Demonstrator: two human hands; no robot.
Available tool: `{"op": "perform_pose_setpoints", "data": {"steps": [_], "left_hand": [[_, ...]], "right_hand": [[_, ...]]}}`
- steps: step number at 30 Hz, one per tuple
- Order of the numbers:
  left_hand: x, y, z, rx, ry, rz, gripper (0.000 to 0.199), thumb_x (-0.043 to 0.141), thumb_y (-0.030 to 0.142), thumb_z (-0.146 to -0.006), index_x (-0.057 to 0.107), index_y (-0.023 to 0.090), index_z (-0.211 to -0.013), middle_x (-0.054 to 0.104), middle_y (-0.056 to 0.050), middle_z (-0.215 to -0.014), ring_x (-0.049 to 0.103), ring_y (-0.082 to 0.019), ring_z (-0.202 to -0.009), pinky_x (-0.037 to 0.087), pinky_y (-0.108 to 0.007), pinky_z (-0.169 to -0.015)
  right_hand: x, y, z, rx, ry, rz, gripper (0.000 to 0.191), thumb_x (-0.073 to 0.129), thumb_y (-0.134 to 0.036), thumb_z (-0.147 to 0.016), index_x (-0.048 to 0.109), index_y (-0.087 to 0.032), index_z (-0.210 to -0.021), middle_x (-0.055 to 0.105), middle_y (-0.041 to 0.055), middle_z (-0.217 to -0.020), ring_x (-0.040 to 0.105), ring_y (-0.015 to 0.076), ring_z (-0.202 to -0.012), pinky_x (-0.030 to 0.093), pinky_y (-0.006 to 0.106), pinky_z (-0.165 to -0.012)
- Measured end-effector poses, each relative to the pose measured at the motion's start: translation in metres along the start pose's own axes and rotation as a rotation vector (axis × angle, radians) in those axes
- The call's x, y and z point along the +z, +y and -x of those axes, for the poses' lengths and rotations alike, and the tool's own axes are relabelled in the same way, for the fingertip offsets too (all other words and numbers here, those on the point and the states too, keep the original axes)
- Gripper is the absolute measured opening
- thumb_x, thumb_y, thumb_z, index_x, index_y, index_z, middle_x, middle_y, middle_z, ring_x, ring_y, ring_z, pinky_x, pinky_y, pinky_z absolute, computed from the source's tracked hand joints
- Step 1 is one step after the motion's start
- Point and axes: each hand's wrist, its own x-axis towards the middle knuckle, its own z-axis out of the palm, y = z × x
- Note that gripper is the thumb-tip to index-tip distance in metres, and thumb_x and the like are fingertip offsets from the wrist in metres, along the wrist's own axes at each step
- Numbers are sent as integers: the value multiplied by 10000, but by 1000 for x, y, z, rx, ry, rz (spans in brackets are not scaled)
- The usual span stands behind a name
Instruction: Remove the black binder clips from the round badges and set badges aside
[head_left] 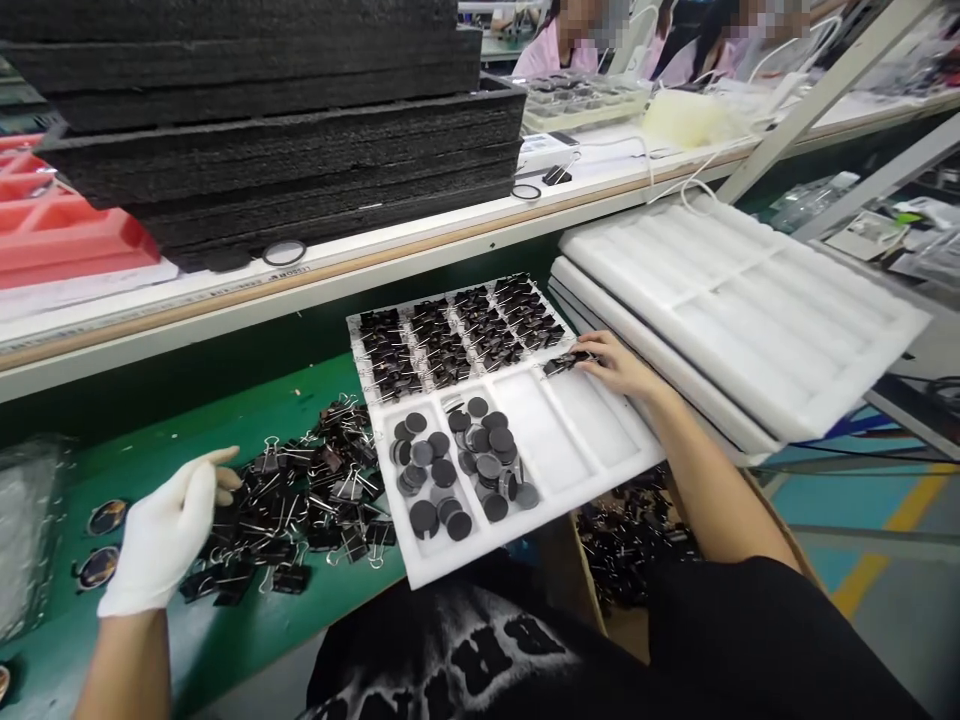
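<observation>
My left hand, in a white glove with bare fingertips, hovers at the left edge of a pile of black binder clips on the green table. Its fingers are apart and hold nothing. My bare right hand is closed on a few binder clips at the right side of a white tray. The tray's far compartments are filled with binder clips. Two near compartments contain dark round discs, some stacked and some loose.
Stacked white trays stand at the right, beside a metal frame. A box of black clips is below the tray. Black foam trays and a red tray occupy the shelf. Co-workers in pink sit beyond.
</observation>
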Motion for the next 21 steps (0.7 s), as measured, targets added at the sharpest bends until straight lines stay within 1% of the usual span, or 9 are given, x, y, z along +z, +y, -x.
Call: {"op": "perform_pose_setpoints", "data": {"steps": [4,8,10,12,13,15,17,19,21], "left_hand": [[-6,21,-2,-49,-61,153,365,337,595,-1024,644,438,-1144,749,78,-913,698,-240,-860,571,-452,-885],[-13,17,10,-85,-21,177,381,342,633,-1011,639,457,-1172,756,80,-921,710,-250,-889,584,-481,-974],[-16,4,20,-113,49,169,378,350,630,-1012,615,487,-1240,772,92,-1013,729,-250,-973,577,-484,-1041],[-19,-15,32,-138,172,76,359,367,590,-1022,585,513,-1296,759,106,-1183,710,-251,-1148,538,-496,-1125],[-20,-25,38,-154,255,1,352,380,557,-1024,583,506,-1308,739,103,-1264,679,-258,-1235,513,-509,-1158],[-23,-46,53,-197,425,-157,357,406,478,-1016,608,434,-1307,706,58,-1361,617,-282,-1342,480,-535,-1189],[-29,-66,70,-264,545,-250,392,412,388,-993,632,295,-1304,715,-50,-1341,625,-299,-1322,489,-522,-1171],[-36,-82,87,-361,570,-296,437,373,306,-980,638,172,-1301,714,-151,-1302,636,-301,-1290,497,-482,-1147],[-42,-92,99,-369,499,-333,448,354,289,-994,639,147,-1309,709,-168,-1297,634,-275,-1285,482,-426,-1150]], "right_hand": [[10,7,-8,25,-15,98,355,593,-424,-959,761,-216,-1193,534,161,-1266,545,315,-1304,393,497,-1227],[0,2,-6,47,-25,201,331,654,-376,-911,749,-210,-1181,521,166,-1263,529,337,-1302,390,532,-1214],[-4,-17,0,52,34,268,431,683,-416,-878,709,-184,-1240,524,191,-1276,516,389,-1313,402,590,-1181],[-1,-51,7,17,126,313,508,661,-456,-890,655,-155,-1300,549,219,-1266,520,432,-1301,423,628,-1135],[5,-71,12,-31,125,308,490,624,-459,-927,637,-160,-1314,574,220,-1249,542,427,-1282,442,614,-1115],[25,-113,24,-175,-13,203,384,570,-468,-990,633,-237,-1290,644,165,-1201,627,369,-1188,523,532,-1037],[50,-144,38,-250,-209,137,398,601,-519,-978,633,-311,-1316,679,119,-1164,705,336,-1051,600,484,-890],[72,-158,47,-274,-268,101,372,580,-564,-967,665,-362,-1268,700,98,-1080,734,306,-780,624,489,-702],[87,-157,44,-281,-268,13,316,597,-621,-918,697,-434,-1152,720,97,-1015,721,307,-638,600,483,-531]]}}
